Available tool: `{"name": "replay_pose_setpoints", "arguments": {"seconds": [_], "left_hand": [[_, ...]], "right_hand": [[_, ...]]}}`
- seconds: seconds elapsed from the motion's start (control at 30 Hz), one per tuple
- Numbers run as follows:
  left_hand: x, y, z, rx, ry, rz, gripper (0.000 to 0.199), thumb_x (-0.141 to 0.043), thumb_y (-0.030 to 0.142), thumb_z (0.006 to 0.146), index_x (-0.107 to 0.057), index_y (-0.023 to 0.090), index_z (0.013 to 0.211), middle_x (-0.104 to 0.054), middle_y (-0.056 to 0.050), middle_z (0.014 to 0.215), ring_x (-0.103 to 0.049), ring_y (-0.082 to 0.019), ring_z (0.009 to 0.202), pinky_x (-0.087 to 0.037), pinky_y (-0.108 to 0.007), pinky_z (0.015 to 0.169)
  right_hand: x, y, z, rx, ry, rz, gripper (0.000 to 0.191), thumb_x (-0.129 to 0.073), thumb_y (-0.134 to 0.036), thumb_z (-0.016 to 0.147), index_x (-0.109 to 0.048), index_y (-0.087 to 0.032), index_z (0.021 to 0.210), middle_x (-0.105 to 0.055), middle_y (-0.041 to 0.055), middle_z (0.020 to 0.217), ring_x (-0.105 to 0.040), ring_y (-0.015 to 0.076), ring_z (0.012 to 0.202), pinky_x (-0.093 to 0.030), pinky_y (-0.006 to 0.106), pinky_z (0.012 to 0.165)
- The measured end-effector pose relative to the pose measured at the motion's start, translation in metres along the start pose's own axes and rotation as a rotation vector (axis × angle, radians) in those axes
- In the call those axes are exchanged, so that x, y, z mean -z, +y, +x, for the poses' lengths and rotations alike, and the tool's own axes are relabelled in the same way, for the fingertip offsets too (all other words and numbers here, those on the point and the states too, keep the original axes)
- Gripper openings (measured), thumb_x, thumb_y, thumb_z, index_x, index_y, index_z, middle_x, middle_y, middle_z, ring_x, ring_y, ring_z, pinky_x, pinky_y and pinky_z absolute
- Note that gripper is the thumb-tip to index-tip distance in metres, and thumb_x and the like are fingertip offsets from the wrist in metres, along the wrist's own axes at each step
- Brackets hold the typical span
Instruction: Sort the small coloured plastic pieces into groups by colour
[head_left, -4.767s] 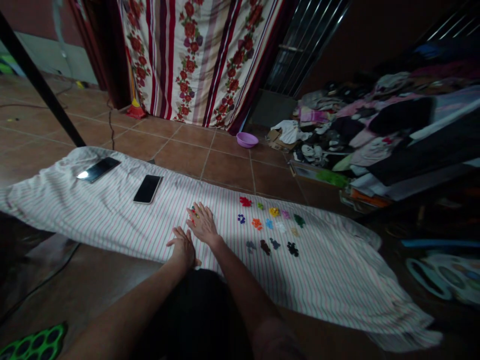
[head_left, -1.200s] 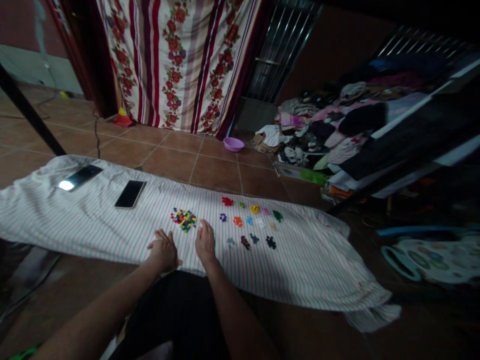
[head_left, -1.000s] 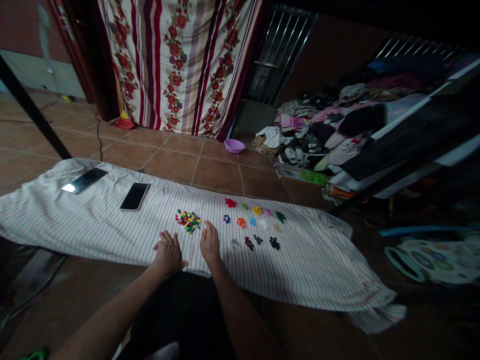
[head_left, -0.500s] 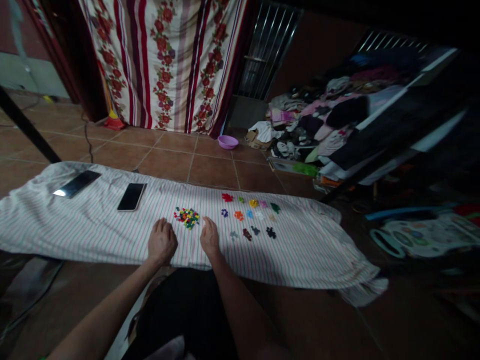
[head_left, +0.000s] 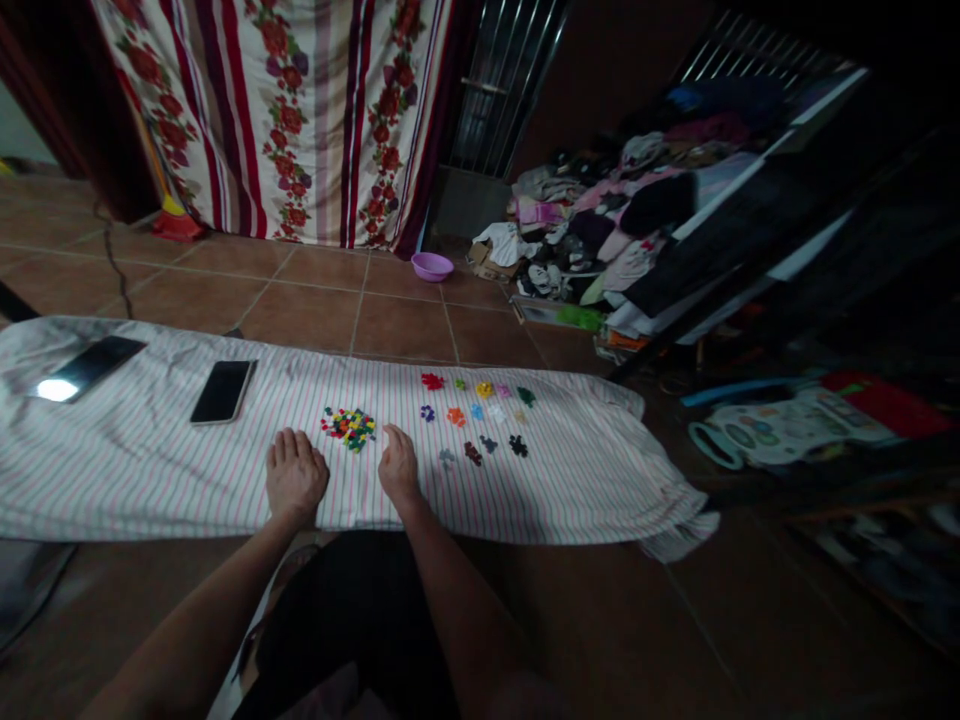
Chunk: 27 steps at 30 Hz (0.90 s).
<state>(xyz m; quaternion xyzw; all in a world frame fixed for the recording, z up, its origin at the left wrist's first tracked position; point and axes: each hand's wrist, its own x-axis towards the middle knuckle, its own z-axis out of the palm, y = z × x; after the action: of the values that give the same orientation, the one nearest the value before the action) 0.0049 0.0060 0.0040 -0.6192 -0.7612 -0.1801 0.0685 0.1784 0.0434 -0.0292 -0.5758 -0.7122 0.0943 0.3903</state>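
My left hand [head_left: 296, 475] lies palm down on the striped cloth [head_left: 187, 480], fingers stretched out, just below and left of a mixed heap of small coloured pieces [head_left: 350, 427]. On the heap's other side, my right hand [head_left: 399, 465] rests with its fingers curled together; anything inside them is hidden. Further right, similar pieces lie in small piles by colour. Among them are a red pile [head_left: 432, 382], a yellow pile [head_left: 485, 390], an orange pile [head_left: 455, 417], a brown pile [head_left: 472, 453] and a black pile [head_left: 518, 446].
Left of the heap lie a phone [head_left: 223, 391] and a second dark, shiny device [head_left: 90, 368] reflecting light. Beyond the cloth, a purple basin [head_left: 432, 266] and a red dustpan [head_left: 178, 225] stand on the tiled floor. A clothes heap [head_left: 592, 220] fills the back right.
The view has swung a little to the right, so everything sits further left. My left hand looks flatter, its fingers more spread. My right hand stays curled beside the heap.
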Motion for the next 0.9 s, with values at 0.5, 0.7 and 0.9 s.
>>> {"name": "replay_pose_setpoints", "arguments": {"seconds": [0.5, 0.7, 0.9], "left_hand": [[-0.004, -0.001, 0.002, 0.029, 0.039, -0.040, 0.054, -0.028, 0.027, 0.088, -0.051, -0.003, 0.127, -0.049, -0.028, 0.135, -0.039, -0.034, 0.133, -0.031, -0.048, 0.109], [-0.005, -0.001, 0.003, 0.036, 0.038, -0.051, 0.053, -0.030, 0.026, 0.089, -0.052, -0.004, 0.126, -0.049, -0.028, 0.135, -0.039, -0.034, 0.134, -0.030, -0.049, 0.109], [-0.006, -0.001, 0.002, -0.030, 0.035, -0.022, 0.050, -0.035, 0.031, 0.090, -0.052, 0.012, 0.133, -0.044, -0.024, 0.142, -0.034, -0.037, 0.137, -0.031, -0.054, 0.107]], "right_hand": [[-0.005, 0.002, -0.003, -0.040, 0.066, 0.006, 0.047, -0.036, -0.001, 0.078, -0.060, -0.005, 0.120, -0.062, 0.0176, 0.119, -0.052, 0.0232, 0.117, -0.044, 0.039, 0.104], [0.000, 0.001, 0.006, -0.095, 0.103, 0.082, 0.041, -0.039, -0.003, 0.081, -0.065, -0.013, 0.111, -0.063, 0.0121, 0.110, -0.056, 0.0204, 0.108, -0.046, 0.036, 0.100], [0.000, -0.005, 0.025, -0.063, -0.023, 0.043, 0.035, -0.046, -0.007, 0.081, -0.069, -0.018, 0.106, -0.063, 0.0093, 0.104, -0.058, 0.0200, 0.102, -0.047, 0.033, 0.095]]}}
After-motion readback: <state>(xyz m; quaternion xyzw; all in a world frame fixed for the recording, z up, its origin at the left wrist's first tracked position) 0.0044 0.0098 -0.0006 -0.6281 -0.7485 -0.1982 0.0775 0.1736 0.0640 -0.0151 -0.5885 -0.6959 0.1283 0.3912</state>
